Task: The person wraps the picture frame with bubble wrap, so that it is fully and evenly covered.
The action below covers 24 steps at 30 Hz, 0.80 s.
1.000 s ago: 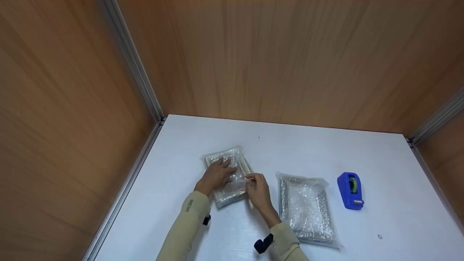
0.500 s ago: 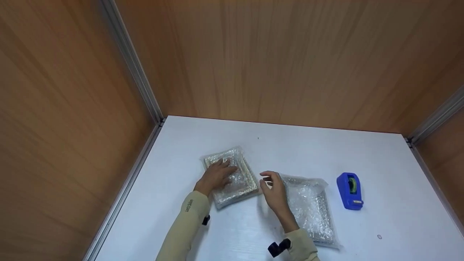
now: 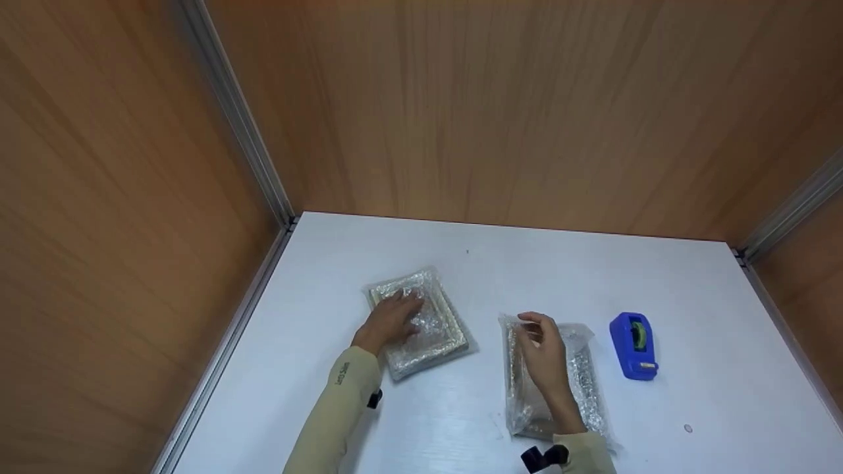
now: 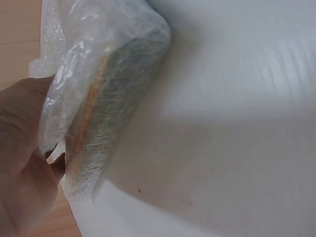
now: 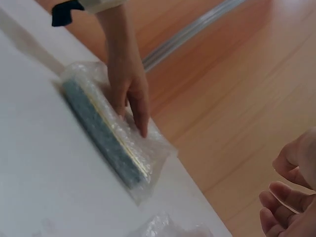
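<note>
My left hand rests with spread fingers on a picture-frame-like flat thing in bubble wrap, which lies tilted on the white table. In the left wrist view, the hand sits at the edge of the loose wrap; its fingertips are partly hidden. My right hand is over a second bubble-wrapped flat package, covering part of it. Its fingers are loosely bent with nothing visible between them. From the right wrist view, this hand appears apart from the left package.
A blue tape dispenser with a green roll stands to the right of the packages. A small scrap lies near the front right of the white table. Wood-grain panels rise behind and at both sides.
My right hand has left the left package's right edge and moved right, over the second package. The wrap flap at that edge now lies flatter. The left hand has stayed almost in place.
</note>
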Tool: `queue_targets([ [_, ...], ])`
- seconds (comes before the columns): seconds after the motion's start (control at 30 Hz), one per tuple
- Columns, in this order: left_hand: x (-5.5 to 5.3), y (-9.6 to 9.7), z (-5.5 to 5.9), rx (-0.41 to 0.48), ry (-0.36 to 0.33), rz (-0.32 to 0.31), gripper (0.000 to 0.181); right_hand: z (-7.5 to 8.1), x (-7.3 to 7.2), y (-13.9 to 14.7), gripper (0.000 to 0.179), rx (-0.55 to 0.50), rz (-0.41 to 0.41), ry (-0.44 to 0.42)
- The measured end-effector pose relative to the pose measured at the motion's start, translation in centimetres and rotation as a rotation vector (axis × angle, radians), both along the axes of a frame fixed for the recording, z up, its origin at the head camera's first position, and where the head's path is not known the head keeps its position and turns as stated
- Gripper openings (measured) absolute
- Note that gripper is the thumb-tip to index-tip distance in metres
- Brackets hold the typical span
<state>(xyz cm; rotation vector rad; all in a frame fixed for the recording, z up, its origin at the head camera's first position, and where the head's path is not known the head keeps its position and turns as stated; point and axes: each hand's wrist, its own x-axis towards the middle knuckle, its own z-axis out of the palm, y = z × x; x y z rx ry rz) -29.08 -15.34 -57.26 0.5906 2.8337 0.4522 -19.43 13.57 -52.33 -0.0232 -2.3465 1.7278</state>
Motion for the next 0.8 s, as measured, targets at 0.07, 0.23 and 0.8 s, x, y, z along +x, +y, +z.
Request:
queue_targets([
  [0.07,-0.1,0.0,0.0,-0.007,0.000,-0.005,0.062,1.0,0.6,0.5,0.027,0.000,-0.020,0.000],
  [0.23,-0.2,0.2,0.3,-0.039,-0.019,-0.001,0.061,0.2,0.4,3.0,0.026,0.040,-0.089,-0.005],
  [0.8,-0.2,-0.3,0.3,-0.032,-0.043,-0.015,0.061,-1.7,1.2,9.9,0.026,0.126,-0.284,-0.099],
])
